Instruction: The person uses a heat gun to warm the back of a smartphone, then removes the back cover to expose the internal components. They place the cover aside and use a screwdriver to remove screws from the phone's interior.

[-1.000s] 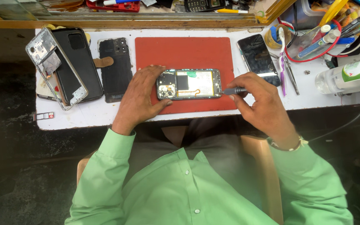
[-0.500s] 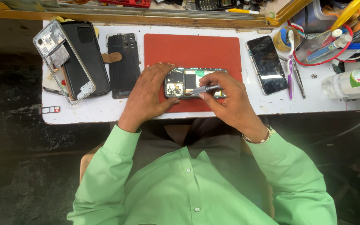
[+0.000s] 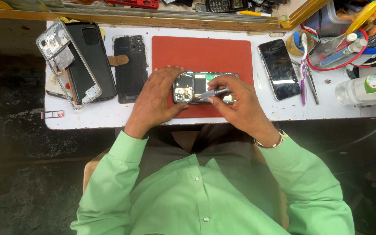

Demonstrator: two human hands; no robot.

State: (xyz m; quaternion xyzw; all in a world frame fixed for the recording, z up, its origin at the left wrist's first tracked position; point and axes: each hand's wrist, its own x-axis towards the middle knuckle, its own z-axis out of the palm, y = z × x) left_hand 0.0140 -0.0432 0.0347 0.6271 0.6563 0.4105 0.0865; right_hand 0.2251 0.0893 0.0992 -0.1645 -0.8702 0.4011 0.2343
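An opened smartphone [image 3: 187, 87] with its back removed lies on a red work mat [image 3: 201, 54] on a white table [image 3: 88, 117]. My left hand [image 3: 155, 98] grips the phone's left end and holds it down. My right hand [image 3: 236, 104] holds a thin grey screwdriver [image 3: 214, 92], its tip resting on the phone's exposed circuit board near the middle. My right hand hides the phone's right half.
Left of the mat lie a black phone back [image 3: 129, 67], a black case [image 3: 90, 56] and a metal frame [image 3: 64, 61]. A whole phone [image 3: 279, 67] lies right of the mat, beside tweezers [image 3: 312, 85], a toothbrush [image 3: 303, 72], a tool tub [image 3: 353, 39] and a bottle [image 3: 366, 89].
My right hand has moved left over the phone, bringing the screwdriver tip from the phone's right edge onto the board. The left hand keeps its hold.
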